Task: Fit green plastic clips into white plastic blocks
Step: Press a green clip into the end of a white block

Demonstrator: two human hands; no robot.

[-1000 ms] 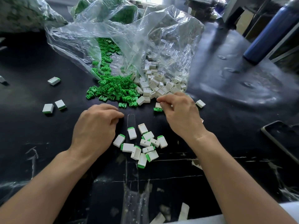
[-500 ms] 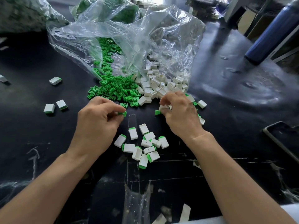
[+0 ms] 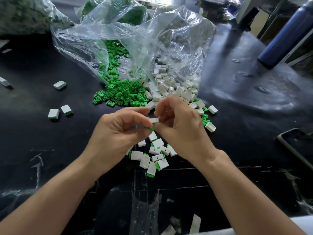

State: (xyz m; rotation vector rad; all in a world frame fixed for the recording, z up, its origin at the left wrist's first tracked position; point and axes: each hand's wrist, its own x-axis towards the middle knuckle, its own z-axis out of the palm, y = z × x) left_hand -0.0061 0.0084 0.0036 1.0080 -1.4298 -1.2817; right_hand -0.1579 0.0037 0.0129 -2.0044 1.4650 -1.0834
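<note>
Close together above the counter (image 3: pixel 50 150), the left hand (image 3: pixel 116 131) pinches a green clip (image 3: pixel 151 128) and the right hand (image 3: pixel 179 128) pinches a white block (image 3: pixel 154 120). Clipped blocks (image 3: pixel 152 160) lie beneath the hands; loose clips (image 3: pixel 120 95) lie beyond them.

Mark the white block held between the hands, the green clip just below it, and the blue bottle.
white block (image 3: pixel 154 120): head view, slotted upper face.
green clip (image 3: pixel 151 128): head view, exposed green end.
blue bottle (image 3: pixel 284 36): head view, middle of the body.
</note>
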